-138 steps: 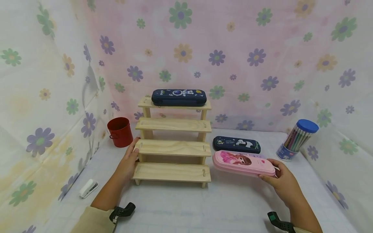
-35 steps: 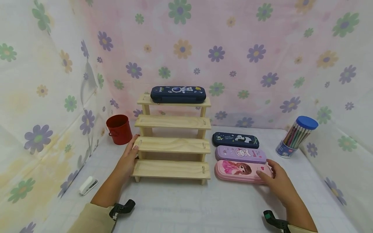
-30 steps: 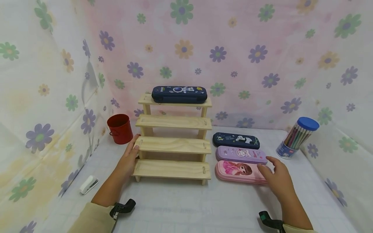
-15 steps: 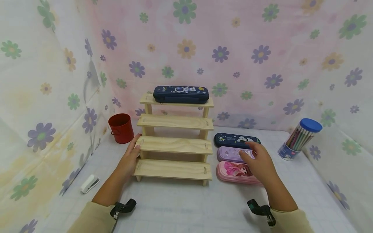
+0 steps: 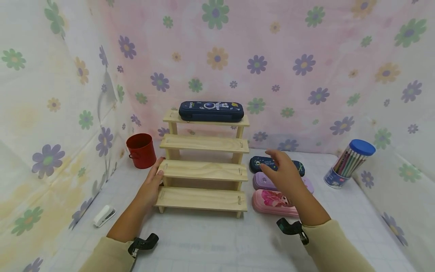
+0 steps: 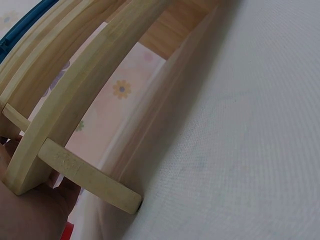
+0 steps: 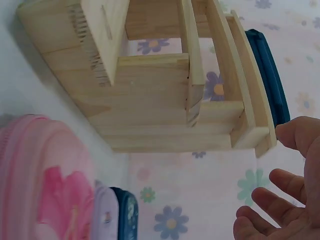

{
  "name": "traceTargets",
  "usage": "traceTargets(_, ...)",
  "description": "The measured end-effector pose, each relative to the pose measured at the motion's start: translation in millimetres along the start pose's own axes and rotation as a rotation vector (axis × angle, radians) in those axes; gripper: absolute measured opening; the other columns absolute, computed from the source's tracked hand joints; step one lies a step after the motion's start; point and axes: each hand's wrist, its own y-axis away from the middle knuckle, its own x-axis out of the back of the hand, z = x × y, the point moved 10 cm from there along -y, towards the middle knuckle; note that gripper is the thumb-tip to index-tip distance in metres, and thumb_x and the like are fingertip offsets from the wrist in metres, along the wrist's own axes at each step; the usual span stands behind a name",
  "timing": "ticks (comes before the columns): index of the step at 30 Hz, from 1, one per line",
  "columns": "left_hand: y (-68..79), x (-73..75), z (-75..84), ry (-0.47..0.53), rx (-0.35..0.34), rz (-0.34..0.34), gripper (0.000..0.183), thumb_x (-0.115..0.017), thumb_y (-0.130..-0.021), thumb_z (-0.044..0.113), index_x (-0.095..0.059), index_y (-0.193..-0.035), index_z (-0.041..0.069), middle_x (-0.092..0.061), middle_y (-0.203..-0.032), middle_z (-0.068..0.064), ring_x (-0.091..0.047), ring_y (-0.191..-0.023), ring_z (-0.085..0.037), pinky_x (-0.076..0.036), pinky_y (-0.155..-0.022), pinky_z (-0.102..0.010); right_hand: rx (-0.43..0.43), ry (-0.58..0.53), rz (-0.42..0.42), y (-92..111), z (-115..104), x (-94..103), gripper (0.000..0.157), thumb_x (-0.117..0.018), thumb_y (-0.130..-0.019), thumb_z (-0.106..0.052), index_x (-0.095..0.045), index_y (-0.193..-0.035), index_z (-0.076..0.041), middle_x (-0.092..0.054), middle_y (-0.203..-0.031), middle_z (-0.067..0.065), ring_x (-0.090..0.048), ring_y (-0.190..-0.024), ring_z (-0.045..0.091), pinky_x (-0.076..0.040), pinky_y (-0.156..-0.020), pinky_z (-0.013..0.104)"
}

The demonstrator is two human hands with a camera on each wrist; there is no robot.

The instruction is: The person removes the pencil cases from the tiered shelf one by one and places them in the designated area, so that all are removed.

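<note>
My left hand (image 5: 149, 189) grips the left side of a four-tier wooden display stand (image 5: 204, 170), near its lower tiers. In the left wrist view its fingers reach behind a plank (image 6: 85, 80) of the stand. A navy pencil case with an astronaut print (image 5: 211, 112) lies on the top tier. Over three pencil cases right of the stand hovers my right hand (image 5: 283, 172), fingers spread and holding nothing. Those are a navy case (image 5: 299, 168) at the back, a purple case (image 5: 261, 181) in the middle and a pink case (image 5: 272, 201) in front, all partly hidden by the hand and forearm.
Left of the stand is a red metal bucket (image 5: 141, 151). Nearer on that side lies a white stapler (image 5: 104, 216). A blue-lidded tub of pencils (image 5: 349, 163) leans at the right. Flowered cloth walls (image 5: 285, 45) enclose the back and sides.
The right hand lowered the pink case in front of the purple one and released it. It then moved left and up, toward the stand. The left hand stays at the stand.
</note>
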Motion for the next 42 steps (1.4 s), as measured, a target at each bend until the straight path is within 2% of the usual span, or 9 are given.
traceTargets(12, 0.3, 0.3, 0.3, 0.002, -0.049, -0.002, 0.055, -0.030, -0.114, 0.044, -0.011, -0.165, 0.052, -0.008, -0.176, 0.014, 0.003, -0.164, -0.024, 0.002, -0.126, -0.069, 0.171, 0.010, 0.010, -41, -55, 6.3, 0.065, -0.066, -0.103, -0.035, -0.042, -0.157, -0.007, -0.042, -0.159, 0.018, -0.041, -0.148, 0.039, -0.039, -0.120, 0.058)
traceTargets(20, -0.7, 0.0, -6.2, 0.009, -0.013, 0.009, 0.053, -0.031, -0.112, 0.050, -0.013, -0.162, 0.058, -0.009, -0.176, 0.015, 0.002, -0.164, -0.023, 0.001, -0.126, -0.071, 0.249, 0.096, 0.042, -68, -79, 8.9, 0.065, -0.067, -0.102, -0.036, -0.043, -0.156, -0.008, -0.043, -0.157, 0.018, -0.047, -0.139, 0.038, -0.045, -0.112, 0.060)
traceTargets(23, -0.2, 0.0, -5.7, 0.011, -0.025, 0.006, 0.054, -0.031, -0.112, 0.050, -0.012, -0.162, 0.057, -0.008, -0.176, 0.015, 0.002, -0.164, -0.024, 0.002, -0.126, -0.071, 0.257, 0.107, 0.070, -81, -84, 12.5, 0.068, -0.068, -0.101, -0.036, -0.042, -0.156, -0.005, -0.040, -0.159, 0.019, -0.041, -0.145, 0.038, -0.039, -0.118, 0.060)
traceTargets(25, 0.3, -0.7, -2.7, 0.012, -0.060, -0.001, 0.055, -0.031, -0.113, 0.047, -0.012, -0.165, 0.052, -0.009, -0.176, 0.012, 0.001, -0.164, -0.024, 0.001, -0.127, -0.069, 0.252, 0.112, 0.089, -89, -86, 15.9, 0.071, -0.070, -0.100, -0.037, -0.041, -0.156, -0.004, -0.039, -0.160, 0.019, -0.038, -0.148, 0.038, -0.036, -0.120, 0.060)
traceTargets(30, 1.8, -1.1, 3.7, 0.016, -0.130, -0.007, 0.056, -0.030, -0.115, 0.041, -0.012, -0.168, 0.042, -0.012, -0.176, 0.006, -0.003, -0.163, -0.024, -0.002, -0.129, -0.065, 0.231, 0.143, 0.090, -107, -91, 19.8, 0.083, -0.072, -0.097, -0.049, -0.037, -0.160, -0.008, -0.035, -0.163, 0.016, -0.033, -0.152, 0.037, -0.033, -0.122, 0.061)
traceTargets(35, 2.9, -0.5, 3.4, 0.026, -0.123, -0.004, 0.056, -0.031, -0.114, 0.042, -0.013, -0.167, 0.046, -0.013, -0.176, 0.008, -0.003, -0.164, -0.024, -0.002, -0.129, -0.065, 0.228, 0.161, 0.053, -123, -104, 16.0, 0.095, -0.072, -0.093, -0.060, -0.031, -0.163, -0.010, -0.032, -0.167, 0.013, -0.028, -0.156, 0.035, -0.029, -0.125, 0.059)
traceTargets(42, 3.1, -0.9, 3.2, 0.028, -0.116, -0.010, 0.055, -0.031, -0.115, 0.041, -0.013, -0.167, 0.046, -0.012, -0.176, 0.009, -0.003, -0.164, -0.023, -0.002, -0.129, -0.065, 0.197, 0.203, -0.009, -141, -120, 4.9, 0.104, -0.068, -0.092, -0.067, -0.018, -0.168, -0.016, -0.019, -0.173, 0.010, -0.018, -0.160, 0.033, -0.024, -0.128, 0.059)
